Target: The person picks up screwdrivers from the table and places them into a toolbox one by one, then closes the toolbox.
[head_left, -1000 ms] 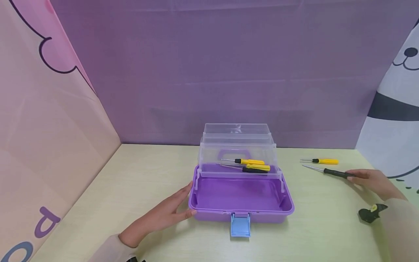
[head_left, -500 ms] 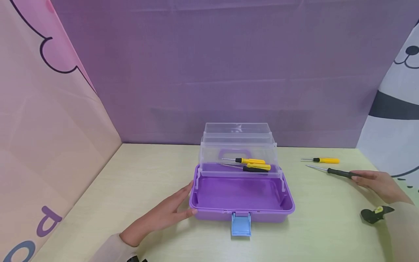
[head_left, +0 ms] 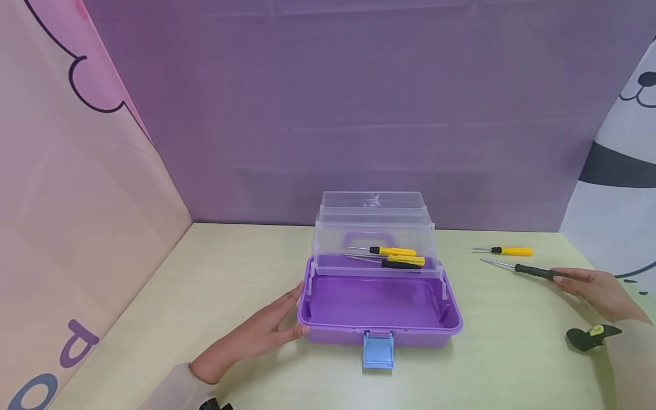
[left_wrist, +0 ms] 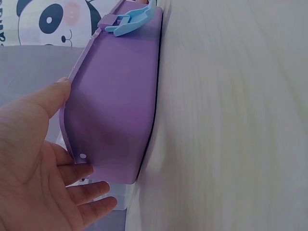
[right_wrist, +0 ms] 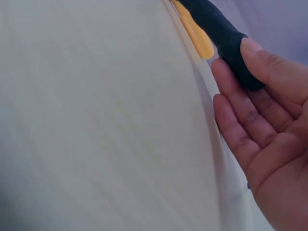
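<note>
A purple toolbox (head_left: pixel 379 336) stands with its clear lid (head_left: pixel 371 216) raised behind it and its blue latch (head_left: pixel 378 350) hanging down in front. My left hand (head_left: pixel 261 333) rests on its left front corner, thumb at the front rim and fairly straight fingers along the left end. At the far right, my right hand (head_left: pixel 602 290) pinches the handle end of a black-handled screwdriver (head_left: pixel 535 271), its shaft pointing left. In the right wrist view, the thumb presses the black handle (right_wrist: pixel 226 43) against the fingers. Behind it lies a yellow-handled screwdriver (head_left: pixel 512 251).
Inside the lid area lie several screwdrivers (head_left: pixel 397 251) with yellow and black handles. The toolbox's purple lower compartment (head_left: pixel 376 302) faces up. A purple cloth backdrop (head_left: pixel 359 114) closes off the back of the pale table (head_left: pixel 246 250), with printed panels at both sides.
My right hand has shifted slightly right with the black-handled screwdriver. The left hand stays at the toolbox corner; the whole head view drifts a little.
</note>
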Demonstrator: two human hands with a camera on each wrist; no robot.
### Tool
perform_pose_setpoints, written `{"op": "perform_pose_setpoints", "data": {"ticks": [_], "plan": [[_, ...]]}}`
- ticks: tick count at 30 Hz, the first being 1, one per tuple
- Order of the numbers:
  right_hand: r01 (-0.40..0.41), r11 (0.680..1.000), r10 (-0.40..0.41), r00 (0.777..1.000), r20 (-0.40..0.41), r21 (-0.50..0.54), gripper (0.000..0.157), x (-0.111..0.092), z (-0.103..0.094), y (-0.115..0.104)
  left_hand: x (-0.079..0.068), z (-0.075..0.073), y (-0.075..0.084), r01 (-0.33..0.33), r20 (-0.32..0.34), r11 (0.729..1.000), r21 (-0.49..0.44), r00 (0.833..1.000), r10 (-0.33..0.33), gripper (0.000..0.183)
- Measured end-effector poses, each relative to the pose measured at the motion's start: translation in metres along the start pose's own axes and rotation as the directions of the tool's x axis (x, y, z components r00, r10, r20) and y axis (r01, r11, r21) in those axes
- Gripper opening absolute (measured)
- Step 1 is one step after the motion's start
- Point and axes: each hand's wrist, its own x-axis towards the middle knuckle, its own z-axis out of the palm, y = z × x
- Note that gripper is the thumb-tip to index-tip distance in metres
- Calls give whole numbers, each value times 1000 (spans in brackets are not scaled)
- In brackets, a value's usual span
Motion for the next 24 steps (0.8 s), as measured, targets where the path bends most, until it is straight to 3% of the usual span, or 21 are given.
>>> {"op": "perform_pose_setpoints", "data": {"ticks": [4,13,24], "plan": [[31,999,-31,999,-22,-18,45,-1,0,0,0,0,0,4,2,1000,1,1000,-4,81],[71,994,-67,996,-50,79,29,-6,2,-4,0,0,0,20,4,1000,-3,1000,-20,82],[43,990,-37,998,-48,135,37,-6,5,-9,1,1,-2,10,9,1000,-4,1000,-10,81]]}}
